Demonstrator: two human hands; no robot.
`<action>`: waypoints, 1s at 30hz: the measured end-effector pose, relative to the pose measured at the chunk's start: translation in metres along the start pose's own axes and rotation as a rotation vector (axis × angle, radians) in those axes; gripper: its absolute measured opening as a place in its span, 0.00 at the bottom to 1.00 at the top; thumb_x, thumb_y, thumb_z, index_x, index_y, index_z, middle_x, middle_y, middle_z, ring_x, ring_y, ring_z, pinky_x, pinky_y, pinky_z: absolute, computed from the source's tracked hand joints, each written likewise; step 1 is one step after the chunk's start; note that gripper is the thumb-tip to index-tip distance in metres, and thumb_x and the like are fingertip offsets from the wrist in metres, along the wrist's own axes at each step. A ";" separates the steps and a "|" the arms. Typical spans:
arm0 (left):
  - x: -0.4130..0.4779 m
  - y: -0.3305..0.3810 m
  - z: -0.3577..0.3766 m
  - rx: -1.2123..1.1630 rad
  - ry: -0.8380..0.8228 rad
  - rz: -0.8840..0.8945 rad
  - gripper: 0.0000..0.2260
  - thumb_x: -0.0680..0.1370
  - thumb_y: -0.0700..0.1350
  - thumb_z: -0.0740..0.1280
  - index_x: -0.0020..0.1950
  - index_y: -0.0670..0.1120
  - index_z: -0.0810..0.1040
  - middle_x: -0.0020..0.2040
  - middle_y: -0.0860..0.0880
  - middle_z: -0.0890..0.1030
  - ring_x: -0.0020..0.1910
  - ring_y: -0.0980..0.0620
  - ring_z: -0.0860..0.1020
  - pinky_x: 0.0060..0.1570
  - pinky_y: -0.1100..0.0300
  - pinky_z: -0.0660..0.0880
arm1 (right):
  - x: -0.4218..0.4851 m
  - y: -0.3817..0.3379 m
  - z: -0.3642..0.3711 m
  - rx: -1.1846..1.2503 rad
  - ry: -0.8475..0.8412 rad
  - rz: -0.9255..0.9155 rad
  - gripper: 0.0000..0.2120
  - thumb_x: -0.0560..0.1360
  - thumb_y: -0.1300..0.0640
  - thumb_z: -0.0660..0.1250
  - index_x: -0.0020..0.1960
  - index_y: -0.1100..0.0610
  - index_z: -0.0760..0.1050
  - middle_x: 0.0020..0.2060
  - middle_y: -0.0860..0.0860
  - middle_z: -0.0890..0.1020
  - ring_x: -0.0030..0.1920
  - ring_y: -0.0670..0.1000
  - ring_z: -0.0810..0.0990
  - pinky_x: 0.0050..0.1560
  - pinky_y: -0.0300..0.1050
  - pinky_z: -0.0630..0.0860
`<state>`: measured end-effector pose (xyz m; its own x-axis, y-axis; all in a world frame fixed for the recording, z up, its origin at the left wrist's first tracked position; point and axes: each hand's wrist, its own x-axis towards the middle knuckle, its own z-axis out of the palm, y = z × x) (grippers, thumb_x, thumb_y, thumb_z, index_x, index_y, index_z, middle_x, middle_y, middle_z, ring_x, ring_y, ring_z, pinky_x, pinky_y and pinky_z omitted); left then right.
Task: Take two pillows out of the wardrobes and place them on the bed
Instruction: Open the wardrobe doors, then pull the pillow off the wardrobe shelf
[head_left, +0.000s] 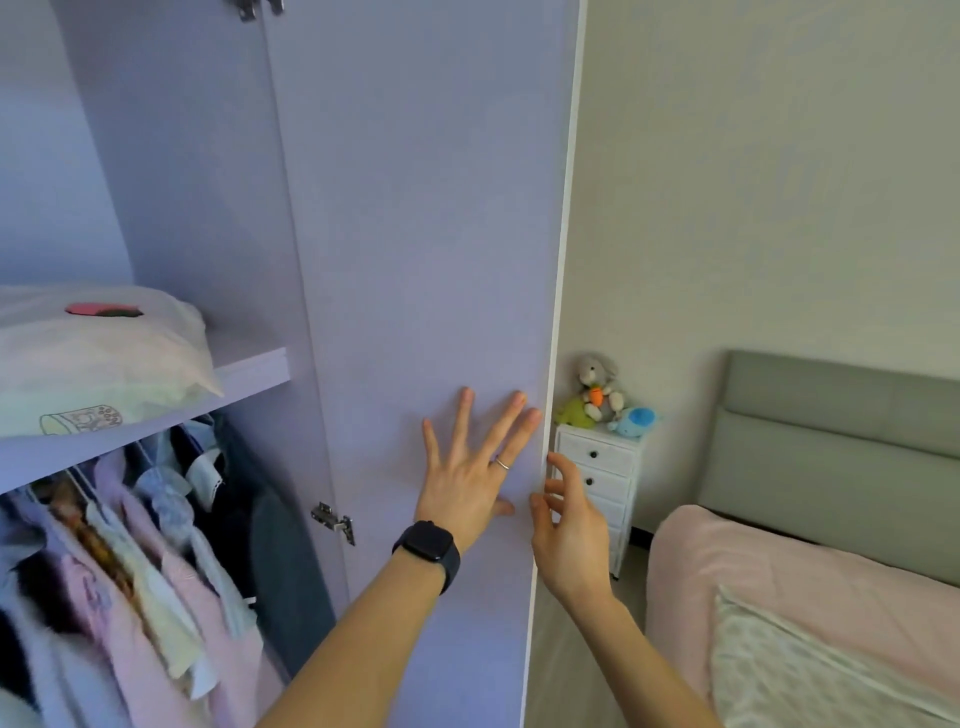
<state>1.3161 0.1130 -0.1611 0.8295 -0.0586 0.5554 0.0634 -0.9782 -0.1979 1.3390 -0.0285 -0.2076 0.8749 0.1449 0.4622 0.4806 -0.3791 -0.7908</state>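
Observation:
A lilac wardrobe door (415, 234) stands open in front of me. My left hand (475, 467), with a dark watch and a ring, lies flat on the door's inner face, fingers spread. My right hand (569, 519) hovers at the door's white outer edge, fingers loosely curled and holding nothing. On the wardrobe shelf (254, 369) at the left lies a white pillow (98, 358) with a pink patch. Another pale patterned pillow (810, 670) rests on the pink bed (779, 566) at the lower right.
Several clothes (140, 551) hang below the shelf. A white bedside drawer unit (597, 478) with soft toys (602, 395) on top stands by the wall, between the door and the bed's grey headboard (841, 447).

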 end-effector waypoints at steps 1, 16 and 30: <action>0.004 0.000 0.003 0.004 0.007 0.004 0.63 0.61 0.64 0.78 0.80 0.53 0.36 0.81 0.55 0.36 0.78 0.30 0.47 0.62 0.23 0.63 | 0.005 0.002 0.001 -0.013 0.003 0.008 0.22 0.82 0.59 0.63 0.74 0.46 0.65 0.56 0.51 0.82 0.52 0.48 0.80 0.50 0.46 0.77; -0.086 -0.055 -0.001 -0.341 0.060 -0.287 0.22 0.75 0.45 0.70 0.70 0.52 0.74 0.70 0.49 0.74 0.64 0.44 0.75 0.66 0.45 0.72 | -0.068 0.012 0.039 0.098 -0.065 -0.155 0.17 0.77 0.58 0.70 0.59 0.39 0.75 0.57 0.35 0.76 0.60 0.43 0.74 0.57 0.39 0.72; -0.227 -0.195 -0.102 0.102 0.067 -0.906 0.17 0.76 0.43 0.70 0.64 0.49 0.79 0.68 0.45 0.75 0.62 0.41 0.75 0.57 0.46 0.76 | -0.010 -0.116 0.220 0.325 -0.581 -0.575 0.15 0.77 0.49 0.66 0.62 0.47 0.77 0.63 0.47 0.77 0.64 0.52 0.72 0.63 0.46 0.70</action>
<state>1.0590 0.2968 -0.1666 0.4045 0.7086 0.5781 0.7258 -0.6333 0.2684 1.2882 0.2150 -0.2091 0.3419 0.7089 0.6169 0.7723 0.1620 -0.6143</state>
